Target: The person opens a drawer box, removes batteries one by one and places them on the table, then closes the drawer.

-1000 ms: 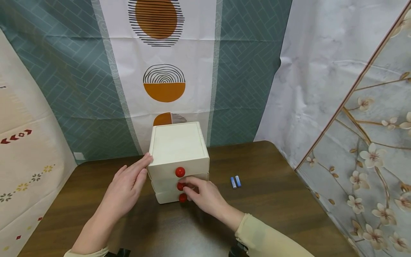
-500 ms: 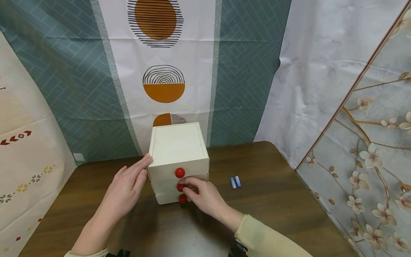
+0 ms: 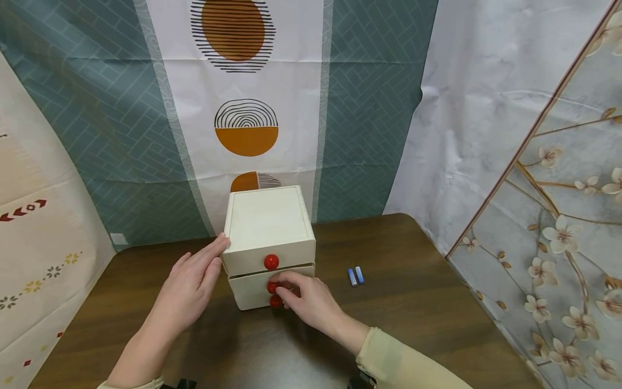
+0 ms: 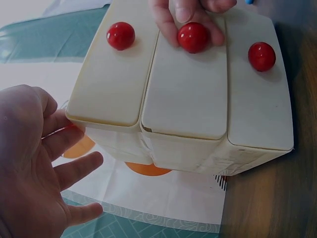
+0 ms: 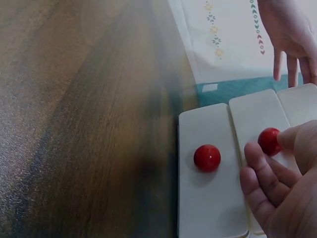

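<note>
A cream cabinet (image 3: pixel 269 219) with three stacked drawers, each with a red knob, stands on the table. The person's right hand (image 3: pixel 311 302) pinches the middle knob (image 4: pixel 193 37) between thumb and fingers; that drawer (image 4: pixel 188 94) juts out slightly past the top one. Against the cabinet's left upper edge rests the left hand (image 3: pixel 189 289), fingers extended and spread in the left wrist view. The top knob (image 3: pixel 271 262) and bottom knob (image 5: pixel 207 158) are untouched.
Two small blue-and-white batteries (image 3: pixel 356 276) lie on the brown table (image 3: pixel 403 308) right of the cabinet. Behind it hangs a teal and white cloth (image 3: pixel 369 135); a floral panel (image 3: pixel 559 270) borders the right side.
The middle drawer has come forward a little with the right hand on its knob, covering more of the bottom drawer's front. The left hand stays at the cabinet's edge.
</note>
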Demonstrator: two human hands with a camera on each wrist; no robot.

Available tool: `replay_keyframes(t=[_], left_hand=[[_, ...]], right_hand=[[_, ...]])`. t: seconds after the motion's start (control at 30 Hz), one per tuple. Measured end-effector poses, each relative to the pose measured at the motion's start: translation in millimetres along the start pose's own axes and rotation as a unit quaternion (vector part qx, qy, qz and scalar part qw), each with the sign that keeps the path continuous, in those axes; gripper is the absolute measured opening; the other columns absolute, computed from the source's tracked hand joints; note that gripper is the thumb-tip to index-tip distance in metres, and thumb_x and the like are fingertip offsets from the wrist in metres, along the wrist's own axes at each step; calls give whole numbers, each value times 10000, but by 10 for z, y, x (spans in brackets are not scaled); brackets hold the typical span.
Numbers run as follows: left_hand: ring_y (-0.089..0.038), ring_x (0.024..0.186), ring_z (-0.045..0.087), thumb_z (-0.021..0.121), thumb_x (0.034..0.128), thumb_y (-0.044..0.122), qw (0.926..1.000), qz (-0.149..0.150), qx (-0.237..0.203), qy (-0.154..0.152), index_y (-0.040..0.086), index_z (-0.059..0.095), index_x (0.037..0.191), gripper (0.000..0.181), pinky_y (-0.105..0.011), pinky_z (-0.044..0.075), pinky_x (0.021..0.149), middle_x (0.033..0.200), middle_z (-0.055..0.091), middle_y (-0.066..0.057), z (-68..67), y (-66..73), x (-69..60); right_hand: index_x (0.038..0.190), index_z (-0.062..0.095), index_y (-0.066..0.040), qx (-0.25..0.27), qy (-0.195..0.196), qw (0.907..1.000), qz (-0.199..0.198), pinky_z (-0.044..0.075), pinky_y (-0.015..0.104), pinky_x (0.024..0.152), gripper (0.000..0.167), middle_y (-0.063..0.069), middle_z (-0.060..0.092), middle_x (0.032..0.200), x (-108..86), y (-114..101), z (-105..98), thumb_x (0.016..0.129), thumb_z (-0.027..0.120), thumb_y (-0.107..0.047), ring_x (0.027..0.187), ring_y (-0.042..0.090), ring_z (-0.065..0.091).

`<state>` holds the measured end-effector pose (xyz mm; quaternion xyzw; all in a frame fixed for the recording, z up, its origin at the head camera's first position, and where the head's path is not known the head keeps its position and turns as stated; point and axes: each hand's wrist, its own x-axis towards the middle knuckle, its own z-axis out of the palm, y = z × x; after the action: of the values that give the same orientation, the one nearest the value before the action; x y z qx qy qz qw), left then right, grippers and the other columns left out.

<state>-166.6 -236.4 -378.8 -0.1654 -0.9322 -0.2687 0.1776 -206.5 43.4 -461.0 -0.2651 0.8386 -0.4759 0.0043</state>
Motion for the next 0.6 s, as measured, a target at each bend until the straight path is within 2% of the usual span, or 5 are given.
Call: replay_keyframes(t=[0.13, 0.23, 0.6], left_hand=[[-376, 1536, 495, 458, 1205, 256, 10000, -3, -14, -15, 121, 532, 1652, 472, -744, 247, 1241, 1716, 471, -75, 0, 0, 4], [-378, 1532, 499, 458, 1206, 255, 10000, 10, -12, 2, 121, 534, 1650, 470, -742, 248, 1241, 1715, 473, -76, 4, -3, 0], [-370, 1532, 500, 460, 1204, 258, 10000, -6, -1, 11, 133, 534, 1652, 470, -733, 250, 1243, 1720, 468, -69, 5, -9, -5]], right_hand=[[1302, 780, -297, 68, -8, 10000, 41, 579, 253, 682, 220, -158, 770, 1122, -17, -6, 6, 1105, 715, -225, 738, 31, 728], [1299, 782, -297, 87, -7, 10000, 14, 585, 250, 695, 220, -166, 767, 1157, -29, -9, 10, 1104, 715, -219, 728, 6, 716], [1297, 785, -304, 117, -42, 9999, 12, 582, 251, 691, 218, -164, 769, 1151, -95, -29, 1, 1100, 725, -232, 740, 95, 753]])
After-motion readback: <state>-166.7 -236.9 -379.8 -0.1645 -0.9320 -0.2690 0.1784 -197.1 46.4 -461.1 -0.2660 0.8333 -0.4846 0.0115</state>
